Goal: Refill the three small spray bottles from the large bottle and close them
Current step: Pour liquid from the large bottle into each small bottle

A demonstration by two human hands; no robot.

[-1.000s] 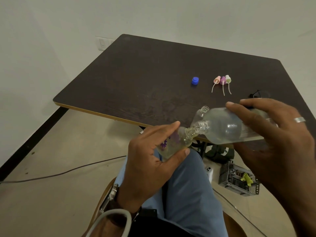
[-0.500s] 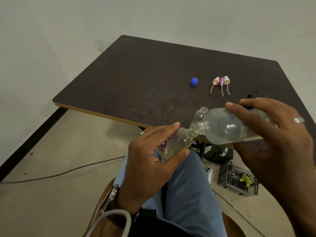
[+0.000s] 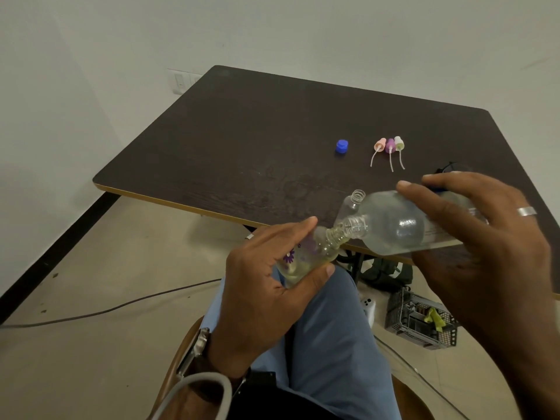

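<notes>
Left hand [image 3: 263, 283] wrapped around a small spray bottle [image 3: 306, 256] with purple flowers, tilted, neck up to the right, over the lap. Right hand [image 3: 481, 237] gripping the large bottle [image 3: 391, 225], tipped nearly level, its mouth touching the small neck. Behind it, a 2nd small bottle [image 3: 353, 203] open on the table [image 3: 242, 140]. Farther back, 3 spray tops [image 3: 389, 147] side by side, blue cap [image 3: 341, 146] just left of them.

Large bottle [image 3: 394, 228] tipped, mouth at small flowered bottle [image 3: 306, 256] (both gripped in hands)
</notes>
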